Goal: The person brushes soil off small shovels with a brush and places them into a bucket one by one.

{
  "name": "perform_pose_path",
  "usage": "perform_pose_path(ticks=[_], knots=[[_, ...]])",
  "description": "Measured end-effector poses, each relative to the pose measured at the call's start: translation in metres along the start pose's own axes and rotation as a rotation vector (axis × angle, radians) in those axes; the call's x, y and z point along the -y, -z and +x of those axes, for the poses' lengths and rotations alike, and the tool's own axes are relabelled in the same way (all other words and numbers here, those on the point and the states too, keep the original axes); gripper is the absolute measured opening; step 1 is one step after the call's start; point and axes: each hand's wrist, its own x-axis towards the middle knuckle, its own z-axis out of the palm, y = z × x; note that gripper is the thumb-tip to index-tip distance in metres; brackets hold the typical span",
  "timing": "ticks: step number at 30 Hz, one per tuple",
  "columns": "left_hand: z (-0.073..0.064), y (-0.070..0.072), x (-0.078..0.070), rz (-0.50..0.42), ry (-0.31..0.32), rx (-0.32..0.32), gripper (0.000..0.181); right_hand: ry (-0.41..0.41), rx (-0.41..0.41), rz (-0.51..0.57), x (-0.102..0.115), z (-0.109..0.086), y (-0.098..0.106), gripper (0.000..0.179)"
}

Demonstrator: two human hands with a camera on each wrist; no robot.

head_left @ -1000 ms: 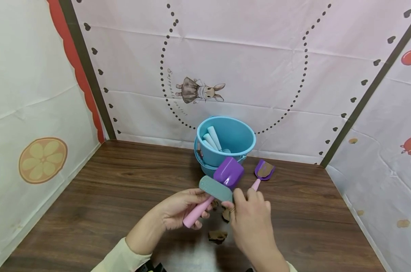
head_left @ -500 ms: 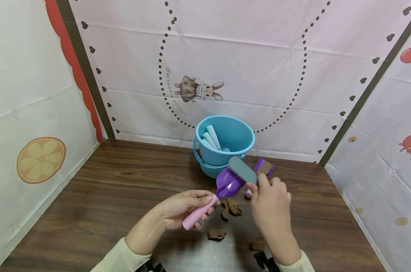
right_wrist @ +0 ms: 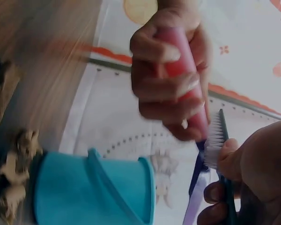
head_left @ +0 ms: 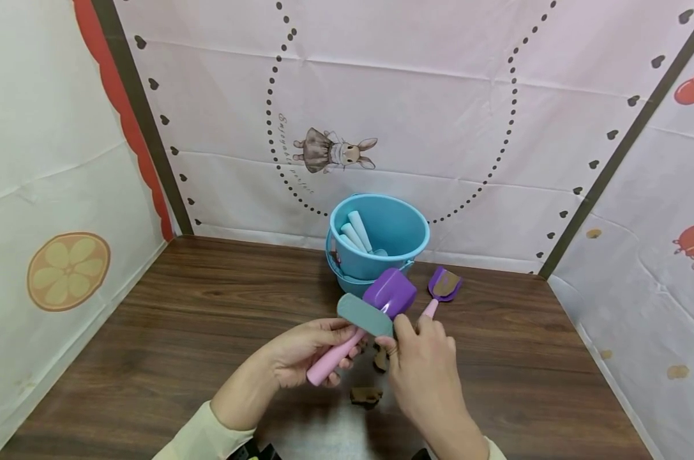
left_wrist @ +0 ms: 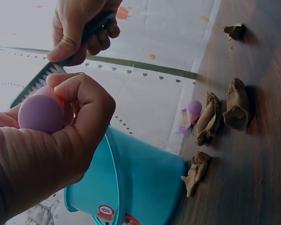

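My left hand (head_left: 297,354) grips the pink handle (head_left: 329,361) of a toy shovel, its purple blade (head_left: 391,291) tipped up toward the bucket. In my right hand (head_left: 429,374) is a grey-green brush (head_left: 362,314), held at its near end. The brush lies across the shovel where handle meets blade. Its white bristles (right_wrist: 215,143) face the shovel in the right wrist view, right at the shovel's neck. Both tools are up off the table, and the right fingers partly cover the brush's handle.
A blue bucket (head_left: 361,268) stands at the back, with several light blue handles (head_left: 358,231) inside. Right of it lies another purple shovel (head_left: 445,284) bearing a brown lump. Several brown clay-like lumps (head_left: 366,396) lie on the wooden table (head_left: 209,306) below my hands.
The brush went right and up to the blade's far side, then came back left to the shovel's neck. The left hand keeps its grip and has barely moved; the blade has turned slightly.
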Motion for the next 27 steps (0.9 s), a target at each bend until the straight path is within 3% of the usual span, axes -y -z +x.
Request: perform_pose_path(ticks=[8,11,15,22,24,27], knots=[[-0.002,0.001,0.0,0.033,0.002,0.029,0.022,-0.214,-0.063,0.032,-0.041,0.017,0.007,0.036],[-0.003,0.0,-0.001,0.049,0.003,0.04,0.022,-0.245,-0.094,0.032,-0.052,0.019,0.012,0.036],[-0.004,0.0,-0.002,0.047,-0.003,0.038,0.024,-0.202,-0.122,0.046,-0.041,0.015,0.016,0.035],[-0.004,0.002,-0.003,0.044,-0.01,-0.007,0.023,0.025,-0.034,0.025,0.002,-0.003,0.006,0.031],[-0.005,0.001,-0.003,0.044,-0.011,-0.008,0.024,0.049,-0.024,0.008,0.005,-0.004,0.003,0.032],[-0.005,0.001,-0.004,0.039,-0.014,0.002,0.027,0.022,-0.033,-0.003,-0.001,-0.001,0.001,0.032]])
